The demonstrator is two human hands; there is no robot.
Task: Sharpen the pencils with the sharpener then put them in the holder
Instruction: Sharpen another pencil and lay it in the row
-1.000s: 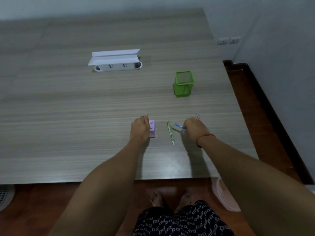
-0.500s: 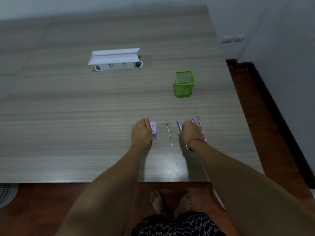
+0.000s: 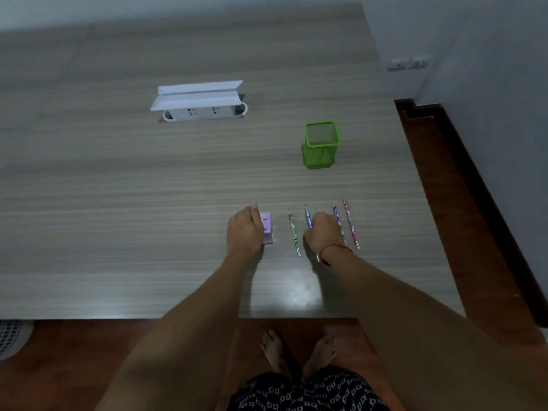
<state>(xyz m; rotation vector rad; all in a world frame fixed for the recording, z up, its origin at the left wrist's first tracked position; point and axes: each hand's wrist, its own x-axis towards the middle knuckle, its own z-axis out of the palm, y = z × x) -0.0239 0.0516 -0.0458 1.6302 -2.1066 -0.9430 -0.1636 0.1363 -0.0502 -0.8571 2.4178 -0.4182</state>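
Note:
A lilac sharpener [image 3: 267,228] stands on the wooden table [image 3: 148,203], and my left hand [image 3: 243,231] rests against its left side, fingers curled on it. Several pencils lie side by side, tips pointing away. The green pencil [image 3: 294,232] lies free between my hands. My right hand [image 3: 323,232] is closed on the blue pencil [image 3: 308,218], which lies flat on the table. A purple pencil [image 3: 335,213] is partly hidden by that hand, and a pink pencil [image 3: 351,223] lies at the far right. The green mesh holder [image 3: 321,148] stands upright beyond them.
A white power strip with a raised lid [image 3: 201,102] sits at the back of the table. The table's right edge runs close to the pencils, with a dark floor and wall [image 3: 489,84] beyond. My bare feet [image 3: 296,357] show below the near edge.
The blue pencil, angled sideways a second ago, now lies straight beside the others under my right hand. The purple and pink pencils have come into view. My left hand stays at the sharpener.

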